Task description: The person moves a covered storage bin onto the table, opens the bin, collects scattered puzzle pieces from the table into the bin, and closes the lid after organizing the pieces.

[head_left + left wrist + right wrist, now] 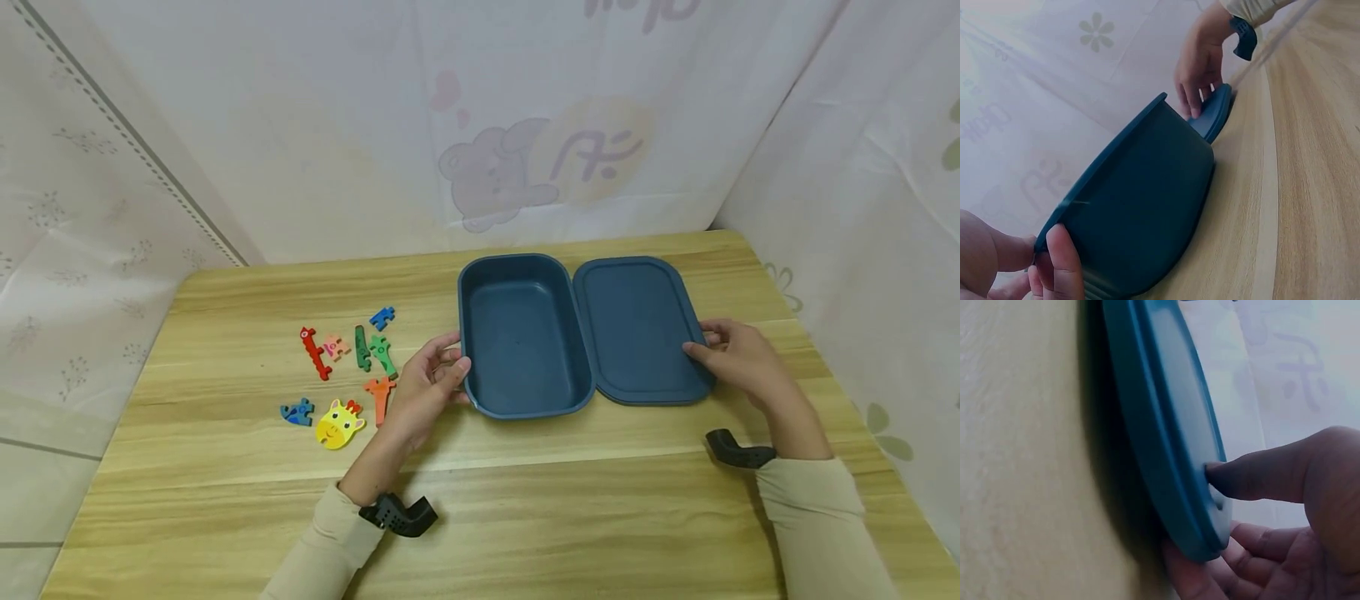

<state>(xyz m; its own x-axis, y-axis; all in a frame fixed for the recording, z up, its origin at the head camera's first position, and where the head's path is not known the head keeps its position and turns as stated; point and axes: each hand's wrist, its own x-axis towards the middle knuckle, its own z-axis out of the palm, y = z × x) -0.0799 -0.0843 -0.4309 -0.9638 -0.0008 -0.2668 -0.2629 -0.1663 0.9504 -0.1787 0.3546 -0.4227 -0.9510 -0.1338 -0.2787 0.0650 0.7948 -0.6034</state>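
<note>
A deep blue rectangular box [517,342] with rounded corners stands uncovered on the table, nothing inside it. My left hand [429,383] grips its left rim, thumb on the edge and fingers against the outer wall [1141,206]. Right beside the box is its flat blue lid [641,329], with a raised border. My right hand [738,362] pinches the lid's right edge, thumb on top and fingers underneath. In the right wrist view the lid's near edge [1166,444] shows a dark shadow below it.
Left of the box lie several colourful wooden puzzle pieces: a yellow giraffe head [340,425], an orange piece [380,398], a red piece [315,353], green pieces [362,348] and blue pieces [382,317]. Printed curtains [360,125] rise behind the wooden table [525,517].
</note>
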